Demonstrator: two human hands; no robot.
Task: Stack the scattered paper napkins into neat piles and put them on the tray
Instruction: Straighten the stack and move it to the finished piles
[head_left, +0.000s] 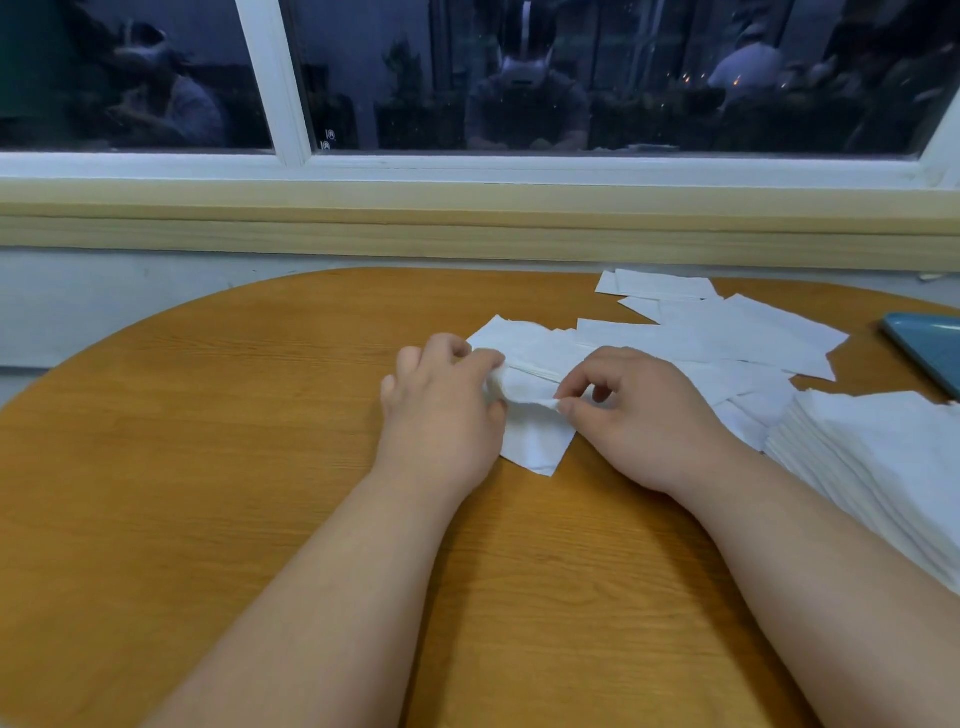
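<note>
The left hand (441, 400) curls its fingers round one end of a small bundle of napkins (530, 387), while the right hand (639, 415) pinches its near edge between thumb and forefinger, probably to square the sheets. Loose napkins (727, 338) lie beyond on the surface (234, 415). A thick pile (872, 467) sits to the right, near the tray (930, 348).

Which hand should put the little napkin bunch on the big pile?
Probably the right hand. It pinches the small bunch of white paper napkins, and the tall white napkin stack lies right beside it; the left hand, also gripping the bunch, is farther away.
</note>
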